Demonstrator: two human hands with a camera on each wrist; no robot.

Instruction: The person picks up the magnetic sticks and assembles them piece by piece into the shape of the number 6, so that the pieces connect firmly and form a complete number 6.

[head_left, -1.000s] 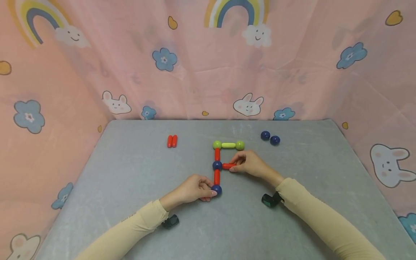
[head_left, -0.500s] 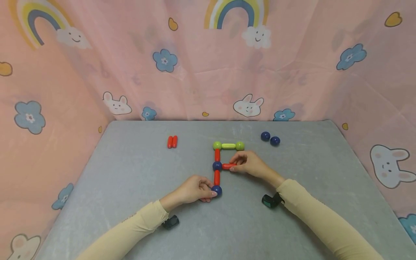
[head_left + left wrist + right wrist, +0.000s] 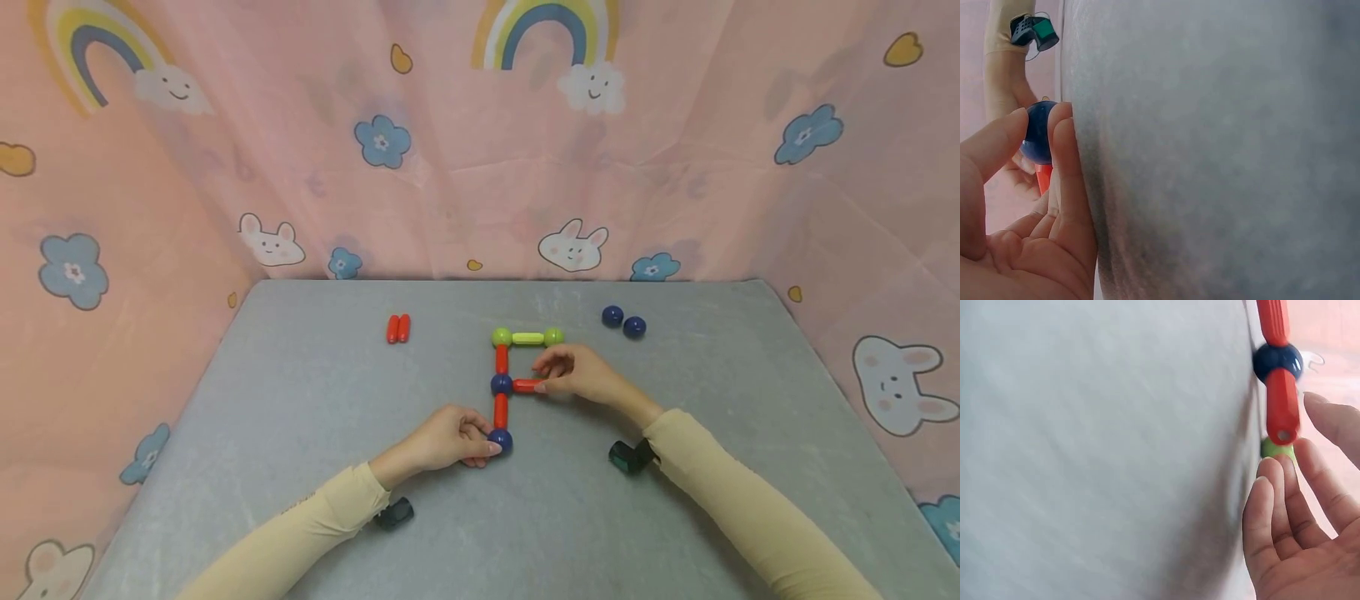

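Observation:
My left hand (image 3: 450,435) pinches a blue ball (image 3: 1037,132) between thumb and fingers at the near end of a ball-and-rod figure. From that ball a red rod (image 3: 501,412) runs to a second blue ball (image 3: 501,384), then another red rod (image 3: 502,359) leads to a green ball (image 3: 502,337). A third red rod (image 3: 1282,409) sticks out to the right from the middle blue ball. Beside its free end is my right hand (image 3: 581,372); the right wrist view shows thumb and fingers spread apart from the rod.
A light green rod (image 3: 528,338) joins the far green ball to another green ball (image 3: 553,336). Two loose red rods (image 3: 398,328) lie at the back left, two loose blue balls (image 3: 624,322) at the back right. A pink curtain (image 3: 450,183) surrounds the grey table (image 3: 300,375).
My right hand has let go of the side red rod and opened, shifting slightly to the right. The left hand stays on the near blue ball.

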